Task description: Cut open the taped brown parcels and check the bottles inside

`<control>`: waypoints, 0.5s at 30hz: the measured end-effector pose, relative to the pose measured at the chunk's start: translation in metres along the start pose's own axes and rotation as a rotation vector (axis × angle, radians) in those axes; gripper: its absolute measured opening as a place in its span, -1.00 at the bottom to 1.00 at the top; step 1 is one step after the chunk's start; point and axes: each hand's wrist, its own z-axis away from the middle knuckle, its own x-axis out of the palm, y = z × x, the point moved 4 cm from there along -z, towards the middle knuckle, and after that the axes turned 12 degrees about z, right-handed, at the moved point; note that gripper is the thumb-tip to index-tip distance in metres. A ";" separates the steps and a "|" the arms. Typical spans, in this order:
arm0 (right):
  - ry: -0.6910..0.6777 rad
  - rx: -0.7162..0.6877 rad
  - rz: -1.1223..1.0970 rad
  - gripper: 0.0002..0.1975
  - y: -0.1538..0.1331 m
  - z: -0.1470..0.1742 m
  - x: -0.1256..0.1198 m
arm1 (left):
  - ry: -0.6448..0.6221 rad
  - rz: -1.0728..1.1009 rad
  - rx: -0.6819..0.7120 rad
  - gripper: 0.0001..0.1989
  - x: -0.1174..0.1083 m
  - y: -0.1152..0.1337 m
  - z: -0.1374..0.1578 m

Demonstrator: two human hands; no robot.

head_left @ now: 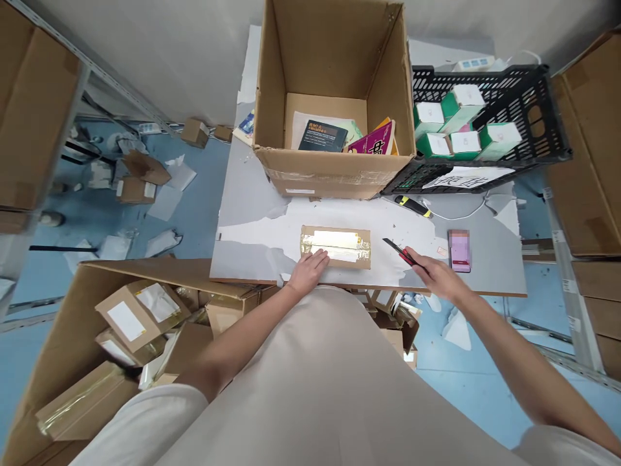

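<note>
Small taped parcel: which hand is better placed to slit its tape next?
Right, most likely: the right hand holds the utility knife, blade out, just right of the parcel. The left hand rests on the parcel's near side, better placed to steady it.

This looks like a parcel stockroom: taped parcels (129,317) lie in a large carton (72,323), boxes (594,155) on metal racks (566,272).

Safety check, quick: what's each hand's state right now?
Left hand: open, resting on the taped parcel.
Right hand: closed, holding a knife.
</note>
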 end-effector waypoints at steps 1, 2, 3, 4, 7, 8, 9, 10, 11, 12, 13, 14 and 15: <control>0.008 0.061 -0.164 -0.43 0.000 0.001 0.010 | -0.019 -0.032 -0.022 -0.62 -0.004 0.005 -0.004; 0.009 0.114 -0.329 -0.40 -0.003 0.001 0.021 | -0.041 -0.066 -0.042 -0.64 -0.009 0.009 -0.008; 0.007 0.159 -0.481 -0.38 -0.008 0.000 0.032 | -0.062 -0.099 -0.059 -0.62 -0.014 0.013 -0.013; 0.006 0.195 -0.609 -0.35 -0.014 -0.001 0.042 | -0.077 -0.128 -0.076 -0.56 -0.018 0.015 -0.019; 0.021 0.248 -0.850 -0.32 -0.031 -0.007 0.062 | -0.091 -0.197 -0.148 -0.17 -0.030 0.014 -0.039; 0.021 0.252 -0.893 -0.31 -0.035 -0.009 0.066 | -0.099 -0.211 -0.180 -0.03 -0.032 0.012 -0.046; 0.019 0.256 -0.923 -0.31 -0.039 -0.009 0.068 | -0.116 -0.218 -0.210 0.08 -0.033 0.009 -0.051; 0.018 0.263 -0.944 -0.31 -0.042 -0.010 0.069 | -0.138 -0.221 -0.236 0.15 -0.033 0.006 -0.055; 0.014 0.273 -0.961 -0.31 -0.043 -0.010 0.069 | -0.163 -0.219 -0.253 0.19 -0.032 0.003 -0.059; 0.004 0.280 -0.976 -0.31 -0.045 -0.010 0.069 | -0.182 -0.216 -0.266 0.21 -0.031 0.001 -0.061; -0.009 0.286 -0.990 -0.31 -0.046 -0.010 0.068 | -0.194 -0.212 -0.273 0.21 -0.030 0.000 -0.062; -0.024 0.291 -1.003 -0.31 -0.046 -0.011 0.068 | -0.197 -0.209 -0.275 0.21 -0.030 -0.001 -0.062; -0.039 0.292 -1.015 -0.31 -0.046 -0.012 0.067 | -0.194 -0.206 -0.276 0.20 -0.029 -0.002 -0.062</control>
